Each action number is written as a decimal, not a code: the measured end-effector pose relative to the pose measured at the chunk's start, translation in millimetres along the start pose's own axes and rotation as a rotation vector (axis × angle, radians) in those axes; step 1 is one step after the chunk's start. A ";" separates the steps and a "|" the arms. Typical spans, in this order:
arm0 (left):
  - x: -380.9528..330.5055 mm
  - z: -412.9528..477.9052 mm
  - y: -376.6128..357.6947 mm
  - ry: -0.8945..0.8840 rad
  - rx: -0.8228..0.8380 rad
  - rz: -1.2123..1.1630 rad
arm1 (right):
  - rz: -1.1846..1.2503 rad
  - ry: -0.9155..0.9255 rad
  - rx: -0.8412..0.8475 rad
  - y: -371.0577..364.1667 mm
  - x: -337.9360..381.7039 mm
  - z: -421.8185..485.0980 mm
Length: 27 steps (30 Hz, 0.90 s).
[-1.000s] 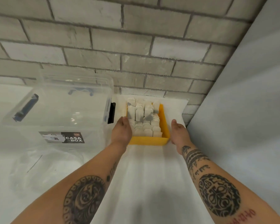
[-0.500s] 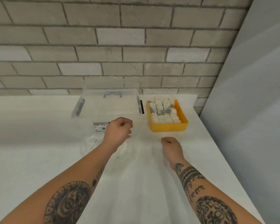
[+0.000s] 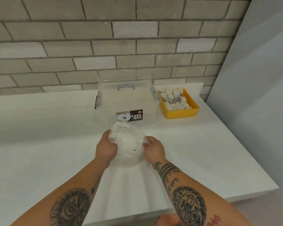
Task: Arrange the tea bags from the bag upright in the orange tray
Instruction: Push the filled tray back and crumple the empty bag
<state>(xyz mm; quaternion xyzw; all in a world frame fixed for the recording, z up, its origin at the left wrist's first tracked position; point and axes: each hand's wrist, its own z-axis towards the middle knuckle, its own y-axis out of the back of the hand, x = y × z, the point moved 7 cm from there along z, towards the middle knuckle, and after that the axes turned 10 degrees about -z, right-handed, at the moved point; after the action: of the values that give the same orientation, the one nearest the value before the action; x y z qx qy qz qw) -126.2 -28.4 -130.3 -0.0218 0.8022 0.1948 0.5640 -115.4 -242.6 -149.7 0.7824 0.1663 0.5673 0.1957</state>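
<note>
A crumpled clear plastic bag (image 3: 128,144) is held above the white counter between both hands. My left hand (image 3: 105,148) grips its left side and my right hand (image 3: 154,150) grips its right side. The bag looks see-through, and I cannot tell whether anything is inside. The orange tray (image 3: 181,114) stands at the back right of the counter, near the wall. Several white tea bags (image 3: 174,99) stand upright in rows inside it, filling most of it.
A clear plastic storage box (image 3: 126,101) with grey latches and a "CASA BOX" label stands against the brick wall, just left of the tray. The white counter (image 3: 44,137) ends at a grey wall panel on the right and at a front edge near me.
Both hands left the sides of the orange tray, drew back toward me and closed on the clear bag. The view has pulled back and turned left.
</note>
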 end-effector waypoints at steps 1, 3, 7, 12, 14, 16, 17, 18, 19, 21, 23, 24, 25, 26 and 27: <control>-3.5 -3.2 -6.5 -0.025 0.035 -0.015 | 0.021 0.013 0.000 2.8 -1.2 -5.9; -12.8 -12.7 -22.9 -0.045 0.128 -0.058 | 0.072 0.034 0.019 10.0 -3.1 -18.1; -32.8 -28.0 -64.4 -0.015 0.331 -0.205 | 0.139 0.069 0.055 30.0 -7.7 -36.4; -57.2 -57.1 -115.7 -0.078 0.468 -0.181 | 0.000 0.176 0.232 52.7 -2.1 -66.9; -64.4 -62.7 -128.2 -0.100 0.425 -0.199 | 0.026 0.181 0.231 72.0 -8.0 -79.2; -67.5 -66.7 -137.5 -0.063 0.401 -0.263 | 0.093 0.204 0.089 104.7 -20.1 -88.9; -66.8 -67.6 -142.4 -0.034 0.390 -0.307 | 0.119 0.210 -0.036 127.5 -29.5 -94.7; -66.2 -68.4 -146.8 -0.002 0.377 -0.355 | 0.128 0.224 -0.146 148.2 -40.4 -100.6; -65.5 -70.9 -152.5 0.027 0.368 -0.386 | 0.109 0.225 -0.197 163.9 -52.5 -107.7; -66.0 -83.2 -169.9 0.050 0.368 -0.381 | 0.008 0.226 -0.111 176.5 -73.2 -123.1; -66.9 -106.7 -196.7 0.048 0.408 -0.317 | -0.117 0.231 -0.013 180.1 -90.5 -137.7; -65.2 -122.4 -214.3 0.047 0.447 -0.276 | -0.166 0.239 -0.025 185.0 -99.7 -143.9; -62.7 -139.2 -232.7 0.039 0.494 -0.239 | -0.187 0.238 -0.065 192.5 -108.8 -150.0; -61.1 -158.3 -251.0 0.025 0.548 -0.200 | -0.183 0.219 -0.109 201.9 -120.3 -154.8; -58.8 -177.2 -268.1 0.007 0.594 -0.156 | -0.158 0.195 -0.149 212.5 -132.1 -161.9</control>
<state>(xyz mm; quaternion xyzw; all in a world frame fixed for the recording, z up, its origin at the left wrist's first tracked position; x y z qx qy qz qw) -195.5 -346.5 -102.7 0.0818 0.8220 -0.0922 0.5560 -301.4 -471.8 -107.9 0.6914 0.2031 0.6343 0.2800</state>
